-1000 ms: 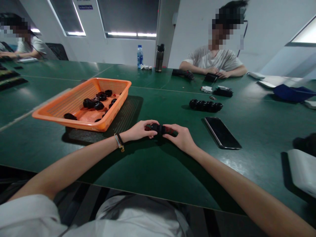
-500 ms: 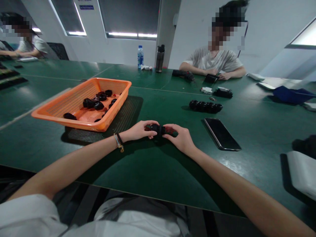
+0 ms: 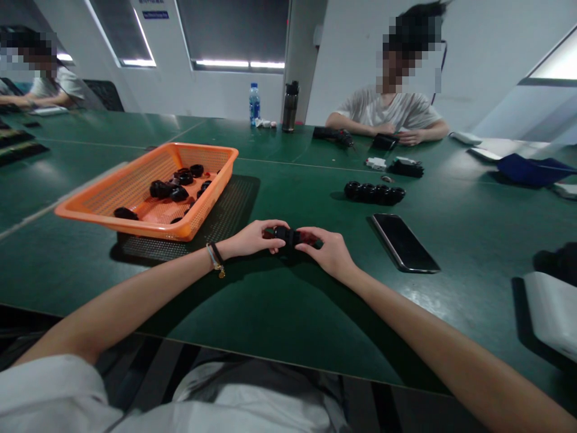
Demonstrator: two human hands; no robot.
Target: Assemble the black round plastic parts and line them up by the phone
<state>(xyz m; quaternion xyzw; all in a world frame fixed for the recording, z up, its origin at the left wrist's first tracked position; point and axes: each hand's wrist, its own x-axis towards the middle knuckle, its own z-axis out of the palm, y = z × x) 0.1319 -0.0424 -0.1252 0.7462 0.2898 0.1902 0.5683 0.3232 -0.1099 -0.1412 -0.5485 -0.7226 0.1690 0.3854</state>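
Note:
My left hand (image 3: 258, 237) and my right hand (image 3: 330, 251) meet over the table, closed on a small black object (image 3: 290, 236) from either side. Dark reddish, see-through-looking parts show at both its ends, partly behind my fingers; its exact kind I cannot make out. Left of my hands stands an orange plastic basket (image 3: 198, 227) with several black rounded pieces (image 3: 167, 190) and a few reddish bits inside. A row of shiny black round pieces (image 3: 374, 193) lies beyond my right hand. Nearer to that hand is a dark-screened phone (image 3: 404, 243).
Across the green table (image 3: 288, 313) sits a person with a power drill (image 3: 333, 136) close by. A blue-labelled bottle (image 3: 255, 105) and a dark flask (image 3: 291, 107) stand at the far edge. To the right are a white box (image 3: 553, 310) and a blue tray-like thing (image 3: 536, 169).
The view has shifted very slightly. Both my hands keep the same hold on the black object, with no clear movement.

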